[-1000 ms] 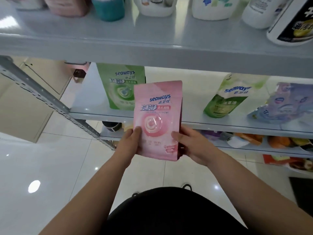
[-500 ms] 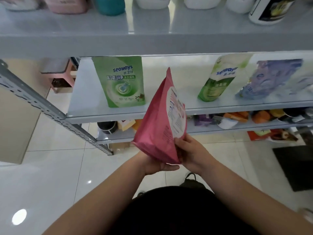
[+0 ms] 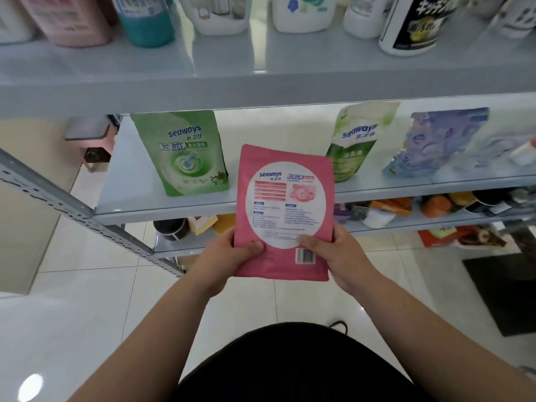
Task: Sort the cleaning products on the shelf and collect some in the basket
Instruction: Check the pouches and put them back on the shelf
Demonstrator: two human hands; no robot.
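Note:
A pink Seaways pouch (image 3: 282,198) is held upright in front of the shelf, its back label and barcode facing me. My left hand (image 3: 224,256) grips its lower left edge and my right hand (image 3: 340,255) grips its lower right edge. On the middle shelf (image 3: 130,195) behind it stand a green Seaways pouch (image 3: 185,153), a green and white spouted pouch (image 3: 353,140) and a bluish purple pouch (image 3: 435,140). No basket is in view.
The top shelf (image 3: 261,76) carries several bottles, among them a pink one (image 3: 69,18), a teal one (image 3: 145,18) and a black-labelled one (image 3: 414,24). Mixed packets lie on the lower shelf (image 3: 406,210). A dark mat (image 3: 504,294) lies on the tiled floor, right.
The pink pouch has been turned around in both hands: its front faced me, then its edge, now its back label.

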